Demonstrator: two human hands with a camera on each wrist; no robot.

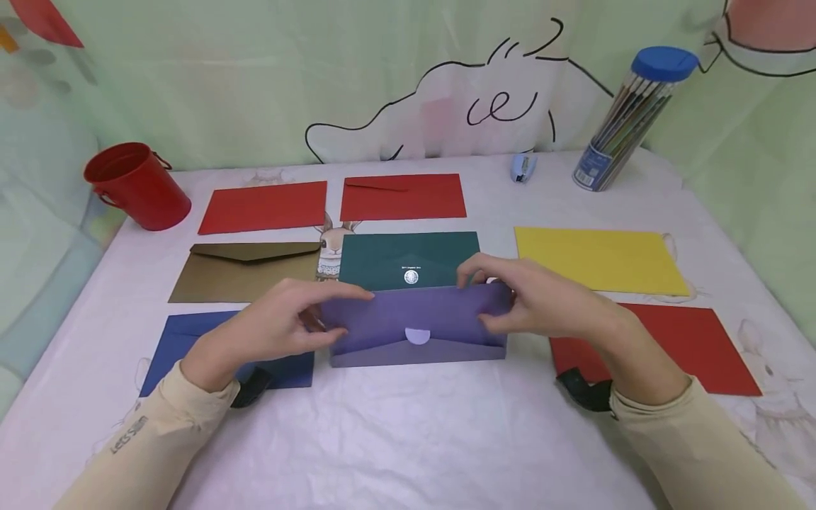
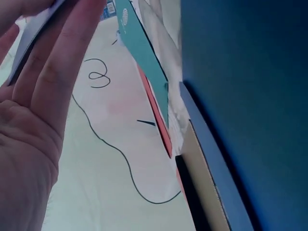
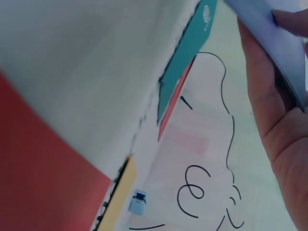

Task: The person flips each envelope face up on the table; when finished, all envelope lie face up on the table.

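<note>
A purple envelope [image 1: 395, 312] is raised and tilted over the near middle of the table, a pale half-round spot low on its face. My left hand [image 1: 277, 322] grips its left end, and my right hand [image 1: 542, 297] grips its right end, each between thumb and fingers. In the left wrist view, fingers [image 2: 57, 62] lie against the envelope [image 2: 36, 33]. The right wrist view shows the thumb [image 3: 293, 21] on one face of the envelope [image 3: 269, 36]. Just behind it lies a dark green envelope [image 1: 382, 255] with a white round mark, partly covered.
Around lie blue [image 1: 181, 343], gold [image 1: 236, 280] and yellow [image 1: 593, 258] envelopes, and red ones [image 1: 264, 209] at the back and right. A red bucket [image 1: 137, 188] stands back left. A blue-lidded tube of sticks [image 1: 631, 124] and a small light-blue object [image 1: 523, 168] stand back right.
</note>
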